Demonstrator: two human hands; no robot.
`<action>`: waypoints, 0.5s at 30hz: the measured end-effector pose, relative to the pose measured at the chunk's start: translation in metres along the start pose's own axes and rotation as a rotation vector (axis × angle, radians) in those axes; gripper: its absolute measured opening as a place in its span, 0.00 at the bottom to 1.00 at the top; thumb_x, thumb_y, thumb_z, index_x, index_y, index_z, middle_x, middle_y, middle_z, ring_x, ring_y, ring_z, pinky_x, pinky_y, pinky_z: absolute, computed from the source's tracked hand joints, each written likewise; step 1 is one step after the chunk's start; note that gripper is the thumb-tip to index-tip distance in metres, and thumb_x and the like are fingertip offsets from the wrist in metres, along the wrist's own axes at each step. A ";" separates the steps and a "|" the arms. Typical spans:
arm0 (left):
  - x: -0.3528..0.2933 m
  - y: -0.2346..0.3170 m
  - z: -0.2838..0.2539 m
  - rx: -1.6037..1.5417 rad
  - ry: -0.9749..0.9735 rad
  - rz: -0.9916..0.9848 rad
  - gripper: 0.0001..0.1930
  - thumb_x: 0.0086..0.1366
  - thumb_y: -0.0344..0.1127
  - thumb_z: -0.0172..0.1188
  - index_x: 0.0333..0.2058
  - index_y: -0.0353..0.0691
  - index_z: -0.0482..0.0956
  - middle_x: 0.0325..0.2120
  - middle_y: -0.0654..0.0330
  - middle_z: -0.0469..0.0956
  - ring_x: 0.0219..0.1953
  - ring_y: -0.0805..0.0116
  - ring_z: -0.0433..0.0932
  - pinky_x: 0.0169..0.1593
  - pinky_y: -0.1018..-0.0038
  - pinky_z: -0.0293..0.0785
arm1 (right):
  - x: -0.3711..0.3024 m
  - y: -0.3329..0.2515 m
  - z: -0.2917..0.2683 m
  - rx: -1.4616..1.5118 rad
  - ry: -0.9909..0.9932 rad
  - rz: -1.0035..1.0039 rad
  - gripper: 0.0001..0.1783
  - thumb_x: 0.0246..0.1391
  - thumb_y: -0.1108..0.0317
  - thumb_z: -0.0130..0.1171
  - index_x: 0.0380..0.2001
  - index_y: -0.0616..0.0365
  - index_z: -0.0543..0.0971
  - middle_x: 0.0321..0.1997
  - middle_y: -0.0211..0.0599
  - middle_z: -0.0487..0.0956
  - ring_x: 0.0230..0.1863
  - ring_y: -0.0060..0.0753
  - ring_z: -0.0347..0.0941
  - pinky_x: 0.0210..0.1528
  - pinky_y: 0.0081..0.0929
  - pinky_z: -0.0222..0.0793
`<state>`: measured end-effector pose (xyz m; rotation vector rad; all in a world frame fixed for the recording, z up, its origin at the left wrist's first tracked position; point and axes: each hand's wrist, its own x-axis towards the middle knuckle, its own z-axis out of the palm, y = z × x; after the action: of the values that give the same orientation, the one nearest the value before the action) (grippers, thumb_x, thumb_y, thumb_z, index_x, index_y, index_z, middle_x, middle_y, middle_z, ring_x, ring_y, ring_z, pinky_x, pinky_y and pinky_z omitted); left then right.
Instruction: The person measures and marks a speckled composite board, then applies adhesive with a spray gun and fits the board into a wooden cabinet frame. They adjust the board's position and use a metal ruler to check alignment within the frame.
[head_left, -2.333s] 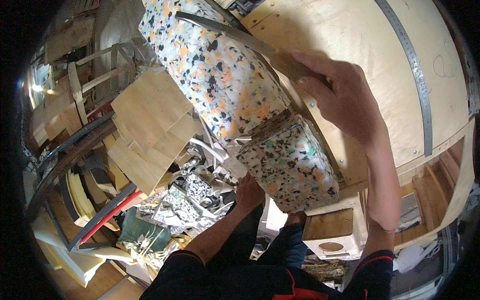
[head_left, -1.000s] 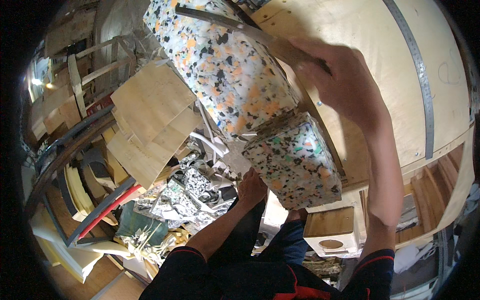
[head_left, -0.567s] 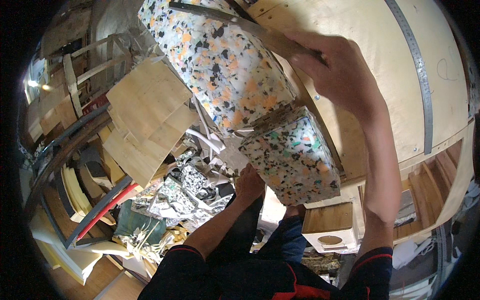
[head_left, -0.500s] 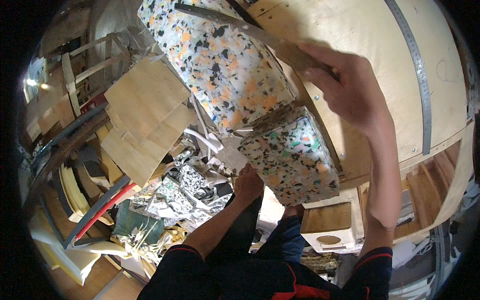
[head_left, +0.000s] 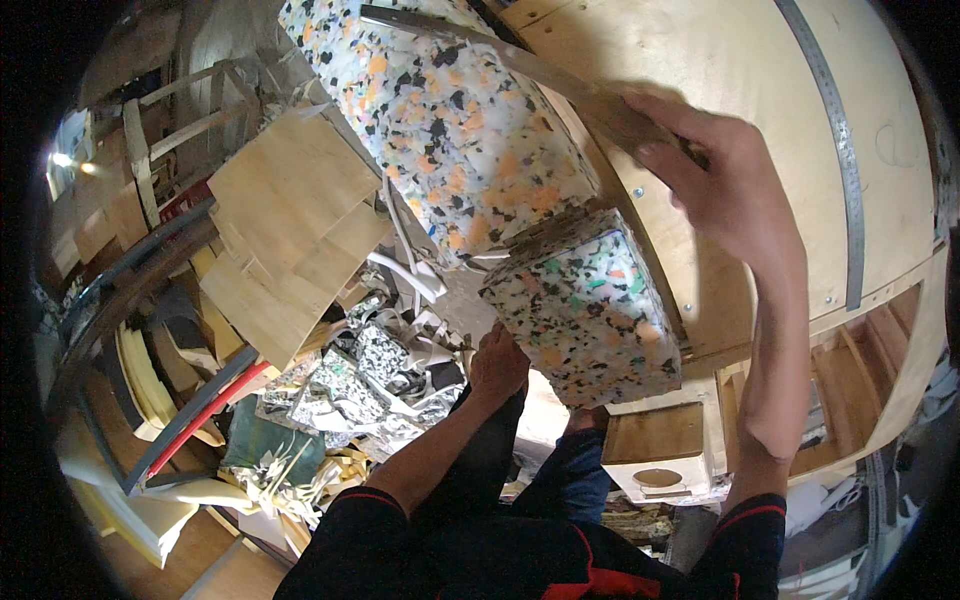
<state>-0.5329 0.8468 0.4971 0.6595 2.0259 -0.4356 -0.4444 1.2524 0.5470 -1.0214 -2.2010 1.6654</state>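
Note:
My right hand point(head_left: 730, 160) is closed around the near end of a long, flat knife point(head_left: 560, 80), brown-stained with a greyer far end. Its blade lies across the upper right side of a big speckled foam block point(head_left: 440, 130), white with orange and black flecks. Nearer to me is a smaller speckled foam block point(head_left: 590, 315), with a gap between the two. My left hand point(head_left: 500, 365) has curled fingers against the smaller block's lower left edge. Whatever those fingers hold, if anything, is hidden.
Light plywood panels point(head_left: 290, 190) lie at the left, above a heap of foam scraps point(head_left: 370, 375). On the right is a plywood surface point(head_left: 740, 60) with a metal ruler point(head_left: 835, 140). A wooden box with a round hole point(head_left: 655, 455) stands near my legs. A red strip point(head_left: 205, 420) crosses the lower left.
My right hand and the knife have shifted a little to the right and slightly down. Both foam blocks appear slightly farther right; my left hand stays nearly in place.

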 end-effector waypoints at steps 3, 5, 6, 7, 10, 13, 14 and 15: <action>0.001 -0.005 0.007 0.037 0.032 0.042 0.22 0.62 0.32 0.56 0.51 0.23 0.71 0.55 0.39 0.72 0.55 0.39 0.74 0.55 0.52 0.77 | -0.007 0.001 -0.005 0.058 -0.020 0.022 0.22 0.62 0.74 0.62 0.60 0.55 0.80 0.26 0.27 0.79 0.23 0.16 0.67 0.28 0.24 0.68; 0.005 -0.016 0.019 0.064 0.073 0.091 0.22 0.62 0.32 0.56 0.51 0.24 0.71 0.54 0.39 0.73 0.56 0.39 0.75 0.56 0.52 0.77 | 0.009 0.004 0.000 -0.017 0.000 -0.060 0.22 0.62 0.73 0.62 0.60 0.54 0.81 0.26 0.25 0.79 0.23 0.15 0.66 0.28 0.23 0.67; 0.009 -0.021 0.025 0.067 0.090 0.113 0.22 0.61 0.32 0.57 0.51 0.24 0.72 0.54 0.39 0.74 0.56 0.39 0.75 0.56 0.52 0.77 | 0.018 0.005 0.004 -0.082 0.029 -0.124 0.22 0.62 0.73 0.62 0.60 0.54 0.81 0.26 0.24 0.78 0.23 0.14 0.65 0.28 0.23 0.67; 0.011 -0.027 0.031 0.068 0.106 0.129 0.22 0.61 0.32 0.57 0.52 0.24 0.72 0.54 0.38 0.74 0.56 0.39 0.75 0.56 0.52 0.77 | 0.024 0.006 0.011 -0.043 0.026 -0.068 0.22 0.62 0.73 0.62 0.60 0.54 0.81 0.26 0.25 0.78 0.23 0.14 0.66 0.28 0.23 0.67; 0.013 -0.033 0.038 0.067 0.065 0.096 0.23 0.61 0.33 0.57 0.52 0.24 0.71 0.54 0.38 0.75 0.56 0.39 0.75 0.56 0.52 0.77 | 0.030 0.007 0.020 -0.026 0.059 -0.065 0.22 0.62 0.72 0.62 0.60 0.54 0.81 0.25 0.26 0.78 0.23 0.15 0.66 0.27 0.23 0.66; 0.008 -0.023 0.027 0.009 0.092 0.080 0.23 0.60 0.32 0.57 0.53 0.24 0.71 0.55 0.38 0.74 0.56 0.39 0.74 0.57 0.52 0.77 | 0.009 0.008 0.006 -0.030 0.053 -0.105 0.22 0.62 0.72 0.62 0.59 0.54 0.81 0.25 0.27 0.78 0.22 0.16 0.66 0.26 0.24 0.66; 0.005 -0.017 0.021 -0.008 0.074 0.050 0.24 0.60 0.32 0.57 0.53 0.24 0.71 0.56 0.38 0.74 0.57 0.39 0.74 0.57 0.51 0.76 | -0.004 0.006 -0.001 -0.012 0.017 -0.055 0.21 0.62 0.72 0.62 0.59 0.54 0.81 0.24 0.27 0.77 0.22 0.16 0.66 0.27 0.24 0.67; 0.003 -0.011 0.015 -0.020 0.063 0.017 0.24 0.60 0.32 0.57 0.53 0.24 0.71 0.56 0.38 0.73 0.57 0.39 0.74 0.57 0.51 0.76 | -0.006 0.007 -0.003 0.002 -0.002 -0.046 0.21 0.62 0.72 0.62 0.59 0.54 0.81 0.24 0.28 0.77 0.22 0.16 0.66 0.27 0.24 0.67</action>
<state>-0.5308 0.8305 0.4867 0.6858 2.0799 -0.3886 -0.4359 1.2521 0.5429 -0.9618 -2.2069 1.6498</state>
